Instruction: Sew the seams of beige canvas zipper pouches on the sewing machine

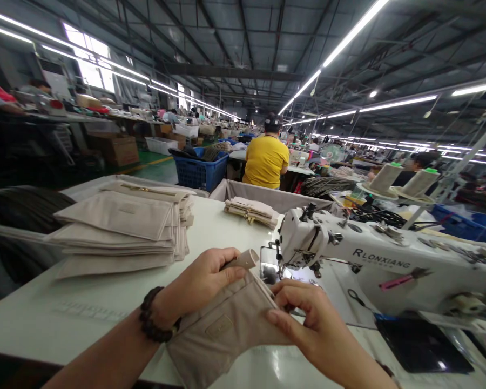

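Between my hands is a beige fabric bag panel (247, 319) with a small stitched patch on its front. My left hand (214, 278) grips its upper left edge, thumb over a rolled flap. On the right side, my right hand (299, 308) pinches the panel's edge between thumb and fingers. The panel is held tilted over the white table (101, 329), just in front of the sewing machine (308, 237). Part of the needle area is hidden behind my right hand and the cloth.
A stack of beige panels (117, 227) lies at left; a smaller bundle with metal clasps (253, 212) lies behind. Pink-handled snips (403, 279) rest on the machine, and a black tablet-like slab (423, 343) lies at right. Ahead sits a person in yellow (266, 161) beside a blue basket (200, 170).
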Motion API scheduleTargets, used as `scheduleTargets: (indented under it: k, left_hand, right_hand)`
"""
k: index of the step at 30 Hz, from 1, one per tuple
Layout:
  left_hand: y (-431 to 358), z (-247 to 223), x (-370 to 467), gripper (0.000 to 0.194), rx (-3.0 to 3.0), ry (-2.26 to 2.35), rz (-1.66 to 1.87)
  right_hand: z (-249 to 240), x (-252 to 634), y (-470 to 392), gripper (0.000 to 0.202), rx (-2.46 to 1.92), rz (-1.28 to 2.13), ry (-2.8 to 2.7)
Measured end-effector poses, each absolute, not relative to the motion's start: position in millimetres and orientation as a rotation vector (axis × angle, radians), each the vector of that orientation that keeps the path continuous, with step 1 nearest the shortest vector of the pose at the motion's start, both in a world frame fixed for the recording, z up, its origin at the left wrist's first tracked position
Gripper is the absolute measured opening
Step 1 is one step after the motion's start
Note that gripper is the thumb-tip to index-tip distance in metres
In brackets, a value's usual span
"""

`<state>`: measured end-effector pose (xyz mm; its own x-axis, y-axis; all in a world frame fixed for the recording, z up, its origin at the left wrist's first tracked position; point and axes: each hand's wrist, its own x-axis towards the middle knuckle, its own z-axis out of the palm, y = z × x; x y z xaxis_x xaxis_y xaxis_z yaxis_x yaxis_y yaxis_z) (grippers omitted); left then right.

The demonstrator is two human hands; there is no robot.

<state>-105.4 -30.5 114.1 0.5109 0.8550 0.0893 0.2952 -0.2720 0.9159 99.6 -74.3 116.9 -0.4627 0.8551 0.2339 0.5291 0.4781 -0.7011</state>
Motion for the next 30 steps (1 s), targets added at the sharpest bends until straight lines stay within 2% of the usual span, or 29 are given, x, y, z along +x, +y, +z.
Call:
scheduleTargets:
  k: [5,9,12,23,30]
  left_hand:
    - [-24,133,-96,0.020,2.103,1.130,0.610]
    - [-21,150,-76,0.022,2.298,1.177,0.426]
    - [-18,156,-59,0.021,2.362,1.156,0.334]
    - [-11,154,4,0.022,2.484,1.187,0.103]
    - [-5,152,22,0.025,2.557,1.216,0.039]
  right_hand:
    - [102,116,-76,0.017,-1.225,0.934,-2.008]
    - [79,126,-78,0.023,-1.200,1.177,-1.778]
    - [68,135,-79,0.027,-1.122,1.213,-1.698]
    - [36,174,-86,0.044,-0.963,1.435,-1.326]
    - [26,186,-85,0.043,-0.858,1.646,-1.120]
